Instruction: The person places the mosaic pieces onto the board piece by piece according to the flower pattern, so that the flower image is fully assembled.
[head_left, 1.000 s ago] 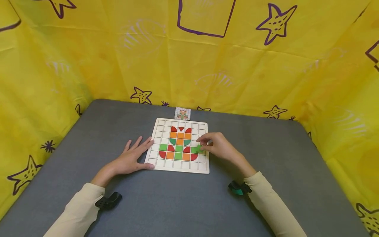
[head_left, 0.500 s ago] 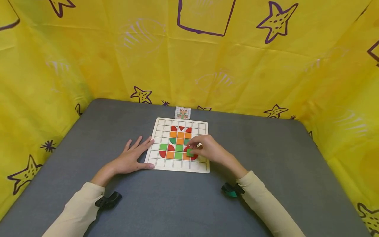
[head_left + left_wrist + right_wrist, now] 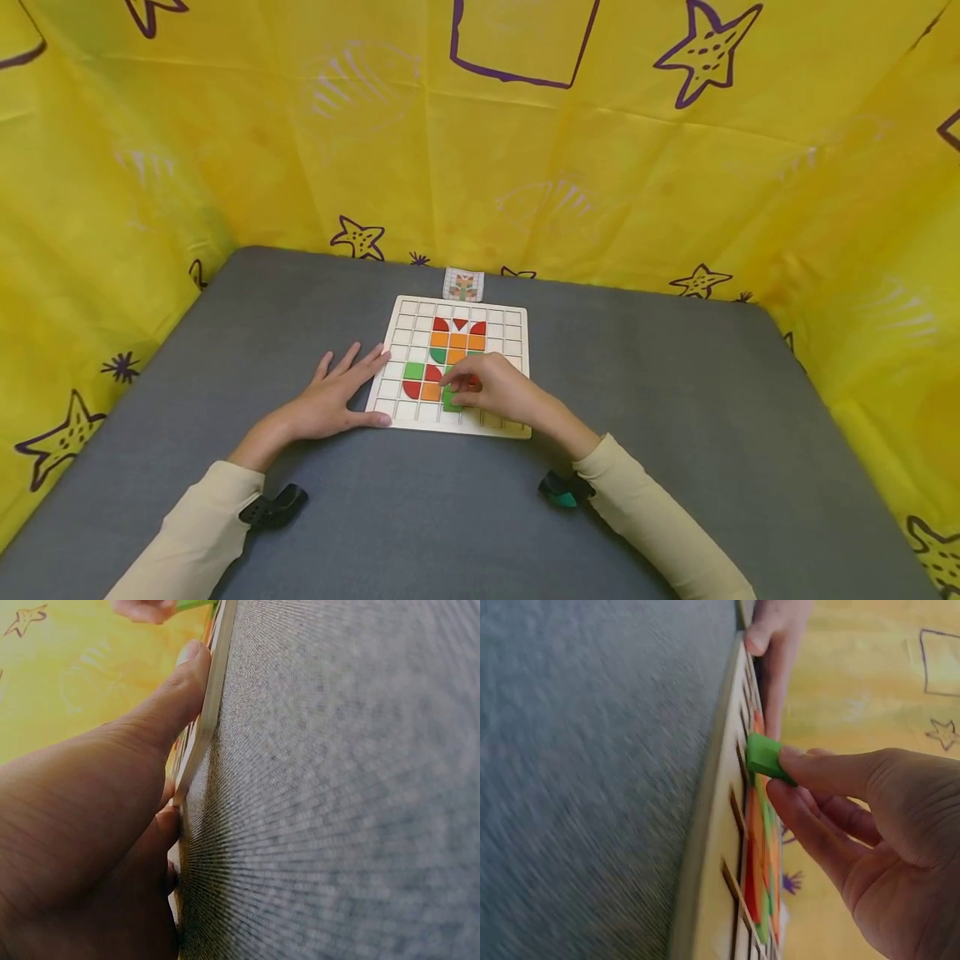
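Head view: the left hand (image 3: 330, 404) is lying flat on the grey table (image 3: 675, 467), fingers straight and spread, fingertips touching the left edge of the wooden grid board (image 3: 397, 358). The right hand (image 3: 498, 392) is hovering over the board's lower middle, pinching a green square tile (image 3: 452, 403) just above the bottom rows. A small pattern card (image 3: 462, 285) is standing behind the board.

Left wrist view: straight fingers (image 3: 169, 705) are pressing against the board's edge (image 3: 210, 712).

Right wrist view: thumb and fingers (image 3: 817, 772) are gripping the green tile (image 3: 763, 756), which is sitting just over the board (image 3: 720, 847), tilted.
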A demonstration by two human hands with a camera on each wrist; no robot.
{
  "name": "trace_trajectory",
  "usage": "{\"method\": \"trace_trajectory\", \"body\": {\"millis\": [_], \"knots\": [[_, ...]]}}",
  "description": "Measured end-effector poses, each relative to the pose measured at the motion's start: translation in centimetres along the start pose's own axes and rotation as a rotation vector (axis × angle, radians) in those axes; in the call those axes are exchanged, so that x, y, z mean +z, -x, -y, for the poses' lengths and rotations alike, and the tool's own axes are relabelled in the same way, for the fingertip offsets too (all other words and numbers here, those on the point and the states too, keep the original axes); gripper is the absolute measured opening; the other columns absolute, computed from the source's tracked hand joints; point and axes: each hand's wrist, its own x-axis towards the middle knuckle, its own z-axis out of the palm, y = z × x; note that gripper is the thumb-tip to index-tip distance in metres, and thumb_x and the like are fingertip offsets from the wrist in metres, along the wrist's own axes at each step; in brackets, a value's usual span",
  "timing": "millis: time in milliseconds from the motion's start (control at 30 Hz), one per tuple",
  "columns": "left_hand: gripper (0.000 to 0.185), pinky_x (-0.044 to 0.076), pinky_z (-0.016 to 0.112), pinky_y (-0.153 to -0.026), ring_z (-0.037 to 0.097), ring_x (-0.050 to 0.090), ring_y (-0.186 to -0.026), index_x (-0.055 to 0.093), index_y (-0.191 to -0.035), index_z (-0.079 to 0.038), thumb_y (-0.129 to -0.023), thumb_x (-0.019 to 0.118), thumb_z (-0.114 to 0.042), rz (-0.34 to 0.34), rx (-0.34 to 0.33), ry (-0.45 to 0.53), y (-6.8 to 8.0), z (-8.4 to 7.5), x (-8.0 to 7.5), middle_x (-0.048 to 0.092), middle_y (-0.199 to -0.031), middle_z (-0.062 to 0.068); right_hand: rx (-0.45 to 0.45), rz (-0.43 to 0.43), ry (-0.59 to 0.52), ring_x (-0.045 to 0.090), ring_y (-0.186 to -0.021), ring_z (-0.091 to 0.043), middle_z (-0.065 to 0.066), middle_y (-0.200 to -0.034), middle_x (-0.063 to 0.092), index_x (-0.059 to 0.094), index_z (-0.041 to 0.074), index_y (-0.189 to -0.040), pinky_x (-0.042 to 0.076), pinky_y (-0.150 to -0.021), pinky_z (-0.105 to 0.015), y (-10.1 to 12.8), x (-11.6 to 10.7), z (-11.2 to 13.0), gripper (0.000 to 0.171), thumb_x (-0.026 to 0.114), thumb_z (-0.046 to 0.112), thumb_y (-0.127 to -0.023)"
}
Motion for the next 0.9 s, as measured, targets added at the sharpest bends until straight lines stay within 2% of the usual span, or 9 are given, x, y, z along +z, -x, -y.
{"method": "trace_trajectory", "body": {"millis": [267, 500, 900], "knots": [[0.100, -0.010, 0.065, -0.111, 0.044, -0.001, -0.148, 0.025, -0.156, -0.010, -0.081, 0.072, -0.057, -0.011, 0.006, 0.003, 0.2, -0.1, 0.4, 0.015, -0.163, 0.014, 0.054, 0.007, 0.010, 0.060, -0.078, -0.008, 0.001, -0.088, 0.070, 0.074, 0.005, -0.101, 0.051, -0.074, -0.021, 0.1, 0.7, 0.6, 0.018, 0.077, 0.006, -0.084], [0.101, -0.010, 0.064, -0.111, 0.044, -0.002, -0.148, 0.024, -0.156, -0.010, -0.080, 0.072, -0.057, -0.004, 0.002, -0.005, 0.1, 0.0, 0.3, 0.014, -0.163, 0.014, 0.064, 0.076, 0.023, 0.059, -0.076, -0.007, 0.003, -0.084, 0.068, 0.074, 0.006, -0.103, 0.052, -0.074, -0.022, 0.0, 0.9, 1.0, 0.020, 0.078, 0.009, -0.083], [0.101, -0.010, 0.064, -0.111, 0.044, -0.002, -0.148, 0.024, -0.156, -0.011, -0.080, 0.072, -0.057, -0.002, -0.006, -0.012, 0.3, 0.2, 0.0, 0.015, -0.163, 0.013, 0.069, 0.059, 0.130, 0.056, -0.072, -0.008, 0.003, -0.082, 0.068, 0.075, 0.008, -0.101, 0.048, -0.068, -0.018, -0.4, 1.7, 2.1, 0.015, 0.073, 0.004, -0.087]]}}
